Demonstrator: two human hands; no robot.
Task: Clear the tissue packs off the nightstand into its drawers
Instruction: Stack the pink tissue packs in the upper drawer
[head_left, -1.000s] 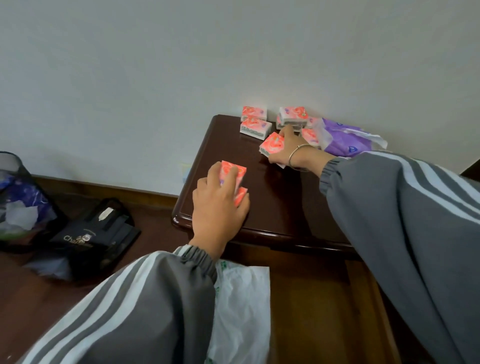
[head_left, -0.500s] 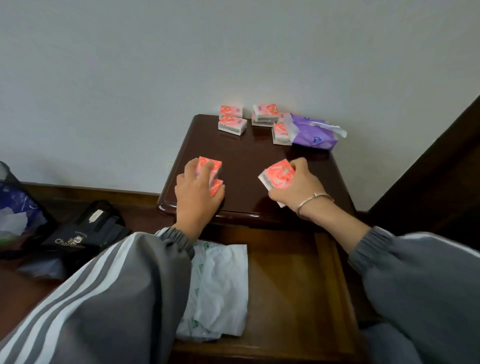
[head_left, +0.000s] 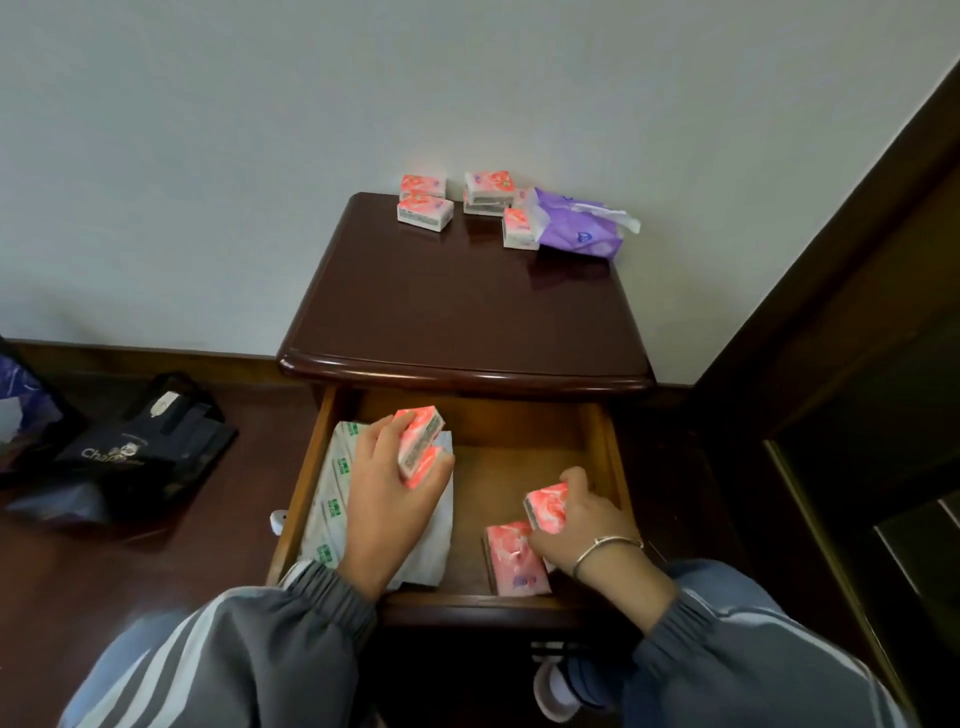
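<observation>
Both hands (head_left: 384, 499) (head_left: 582, 530) grip tissue packs (head_left: 420, 446) (fingers curled) over drawer (head_left: 519, 431).

Pink tissue packs (head_left: 425, 214) clustered at nightstand (head_left: 467, 312) back edge; others held over open drawer (head_left: 519, 431), one pack (head_left: 514, 558) lying front right.

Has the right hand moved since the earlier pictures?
Yes. The right hand, with its pink pack, has come off the nightstand top toward the person and down into the open drawer.
</observation>
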